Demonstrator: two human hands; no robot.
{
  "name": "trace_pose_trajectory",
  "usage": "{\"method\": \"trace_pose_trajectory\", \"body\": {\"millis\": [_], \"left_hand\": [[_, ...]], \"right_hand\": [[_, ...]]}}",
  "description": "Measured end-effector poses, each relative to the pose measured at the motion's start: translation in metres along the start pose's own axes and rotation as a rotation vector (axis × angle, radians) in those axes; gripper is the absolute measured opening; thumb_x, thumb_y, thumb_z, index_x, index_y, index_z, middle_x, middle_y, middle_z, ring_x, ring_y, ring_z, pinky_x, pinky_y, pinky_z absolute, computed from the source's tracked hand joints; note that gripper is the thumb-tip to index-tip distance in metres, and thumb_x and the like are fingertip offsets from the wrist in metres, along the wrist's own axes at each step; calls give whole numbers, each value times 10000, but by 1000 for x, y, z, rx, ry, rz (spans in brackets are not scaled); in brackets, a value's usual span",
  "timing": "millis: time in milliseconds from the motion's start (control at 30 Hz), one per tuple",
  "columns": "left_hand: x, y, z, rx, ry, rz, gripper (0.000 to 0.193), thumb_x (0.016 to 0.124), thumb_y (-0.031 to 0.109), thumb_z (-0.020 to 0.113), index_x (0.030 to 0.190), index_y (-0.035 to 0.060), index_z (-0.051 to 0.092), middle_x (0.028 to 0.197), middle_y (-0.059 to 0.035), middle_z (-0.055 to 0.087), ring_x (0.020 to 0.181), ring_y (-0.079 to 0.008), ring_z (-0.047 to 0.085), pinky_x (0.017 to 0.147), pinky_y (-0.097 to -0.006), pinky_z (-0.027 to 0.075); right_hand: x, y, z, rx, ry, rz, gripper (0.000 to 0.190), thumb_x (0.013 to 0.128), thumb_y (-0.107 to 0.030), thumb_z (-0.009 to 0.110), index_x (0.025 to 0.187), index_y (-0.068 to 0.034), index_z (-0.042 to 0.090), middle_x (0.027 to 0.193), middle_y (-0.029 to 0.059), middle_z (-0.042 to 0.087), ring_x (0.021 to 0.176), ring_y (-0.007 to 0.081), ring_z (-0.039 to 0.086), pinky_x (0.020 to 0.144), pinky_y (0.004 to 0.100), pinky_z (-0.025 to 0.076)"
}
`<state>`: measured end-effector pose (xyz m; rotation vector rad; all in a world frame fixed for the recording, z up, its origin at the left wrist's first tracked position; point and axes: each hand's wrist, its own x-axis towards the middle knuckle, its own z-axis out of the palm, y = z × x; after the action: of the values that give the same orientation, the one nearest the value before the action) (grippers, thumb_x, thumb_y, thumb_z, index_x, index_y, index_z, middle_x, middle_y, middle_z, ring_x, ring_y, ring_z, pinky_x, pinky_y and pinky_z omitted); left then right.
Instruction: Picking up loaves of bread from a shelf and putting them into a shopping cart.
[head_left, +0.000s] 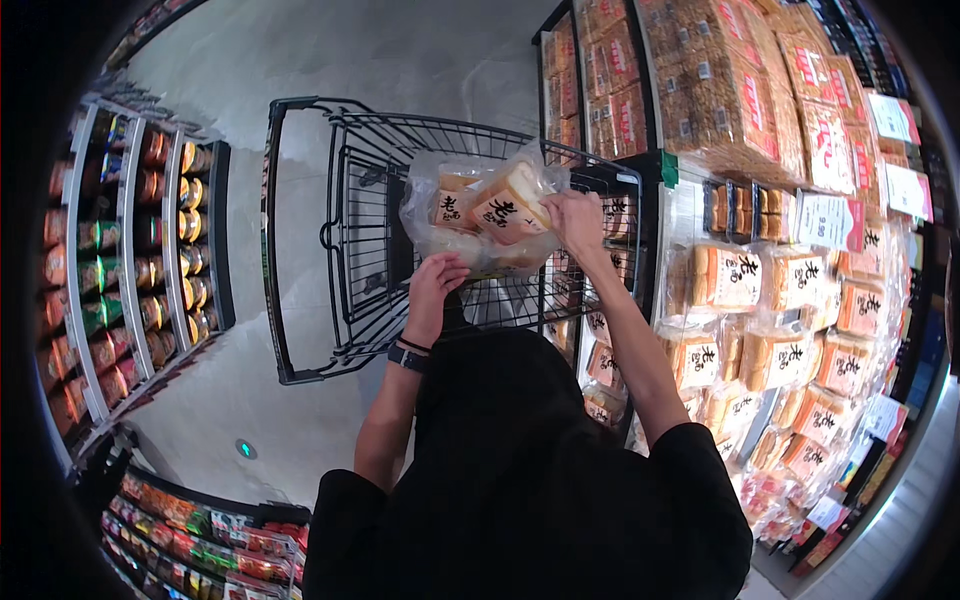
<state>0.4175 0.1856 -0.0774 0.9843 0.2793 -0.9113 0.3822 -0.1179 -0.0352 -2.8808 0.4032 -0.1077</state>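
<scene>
A black wire shopping cart (352, 289) stands in front of me. Above its basket is a clear plastic bag (420, 195) with a packaged bread loaf (452, 202) inside, its label bearing large dark characters. A second packaged loaf (517, 196) leans over the first at the bag's mouth, tilted. My right hand (576, 221) grips this loaf's wrapper at its right corner. On the near side, my left hand (433, 289) holds the edge of the bag with bent fingers. How far the second loaf sits within the bag is unclear through the plastic.
To the right, a display holds several packaged loaves (727, 279) and price cards (829, 221). Stacked brown packages (705, 82) rise behind it, close to the cart's side. Shelves of packaged goods (112, 277) stand left across the grey floor (247, 405).
</scene>
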Motion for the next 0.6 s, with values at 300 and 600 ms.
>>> {"method": "trace_pose_trajectory", "body": {"millis": [300, 600], "left_hand": [[15, 6, 36, -10, 71, 75, 364, 1105, 354, 435, 1253, 58, 587, 1244, -61, 634, 1188, -190, 594, 1050, -391, 443], [-63, -19, 157, -64, -598, -274, 572, 1118, 443, 371, 1537, 56, 409, 1538, -137, 494, 1385, -320, 504, 1163, -493, 422]], "right_hand": [[-89, 1, -161, 726, 120, 252, 188, 983, -134, 672, 1001, 37, 748, 813, 112, 693, 762, 182, 651, 722, 311, 493], [-226, 41, -235, 1213, 412, 490, 285, 1045, -223, 634, 1000, 33, 751, 871, 81, 749, 838, 136, 687, 825, 296, 533]]}}
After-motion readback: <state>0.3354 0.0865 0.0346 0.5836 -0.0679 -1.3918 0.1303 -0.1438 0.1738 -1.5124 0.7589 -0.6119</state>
